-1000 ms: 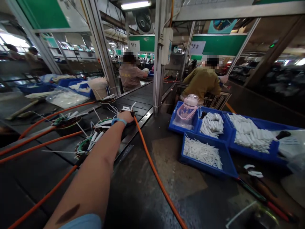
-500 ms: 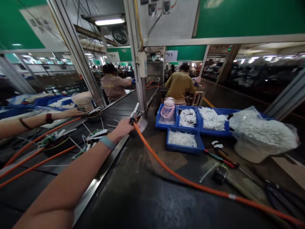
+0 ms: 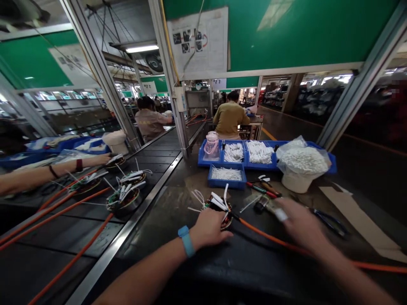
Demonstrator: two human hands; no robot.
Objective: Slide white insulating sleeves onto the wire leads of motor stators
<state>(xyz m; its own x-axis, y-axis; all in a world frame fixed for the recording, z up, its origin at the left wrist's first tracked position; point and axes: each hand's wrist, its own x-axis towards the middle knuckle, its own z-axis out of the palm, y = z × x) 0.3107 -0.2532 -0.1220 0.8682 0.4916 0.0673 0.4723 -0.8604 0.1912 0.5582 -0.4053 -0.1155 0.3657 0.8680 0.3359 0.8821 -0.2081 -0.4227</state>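
- the round wired part [image 3: 219,204] sits on the dark, smooth bench [image 3: 168,207]; all clock directions are counted from it. it is a low ring, with white tube-like sleeves standing up and thin white wires spreading at 10 o'clock.
- the left hand [image 3: 208,228], with a blue wristband [image 3: 186,241], is at 7 o'clock; its fingers pinch the near rim of the part, with the thumb on the near side.
- the right hand [image 3: 299,222] is at 3 o'clock and blurred; whether its fingers are spread or pinch something, i cannot tell.
- an orange, rubber-like cable [image 3: 263,234] leaves toward 4 o'clock.
- at 12 o'clock, a shallow blue plastic tray [image 3: 227,184] holds thin white sticks; behind it, a pink, see-through bottle [image 3: 211,146] stands near thicker white tubes [image 3: 260,151].
- at 2 o'clock, a crinkled clear bag [image 3: 303,159] of small white pieces rests on a pale tub [image 3: 297,183].
- at 3 o'clock, beyond the right hand, lie pliers [image 3: 330,222] and a flat cardboard strip [image 3: 359,222].
- at 10 o'clock, a co-worker's hand [image 3: 103,159] touches another wired ring [image 3: 116,162].
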